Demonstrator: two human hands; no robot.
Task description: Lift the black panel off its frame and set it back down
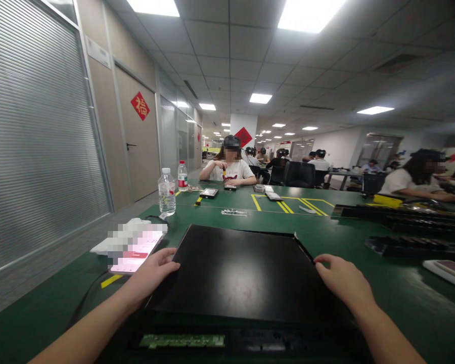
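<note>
A flat black LCD screen panel (235, 273) lies in front of me on the green table, its glossy face up and reflecting light. My left hand (155, 268) grips its left edge, thumb over the rim and fingers at the side. On the opposite side my right hand (339, 275) pinches the right edge between thumb and curled fingers. Along the far and right sides a thin dark frame (301, 245) shows beyond the panel. Nearest me, a narrow green circuit board (182, 340) rests on a black part below the panel.
Left of the panel lie a lit phone (138, 251) and a white packet (114, 237), with a water bottle (167, 194) behind. Black strip parts (405, 245) and another phone (453, 270) are at right. Across the table (197, 220) a person handles a small drive.
</note>
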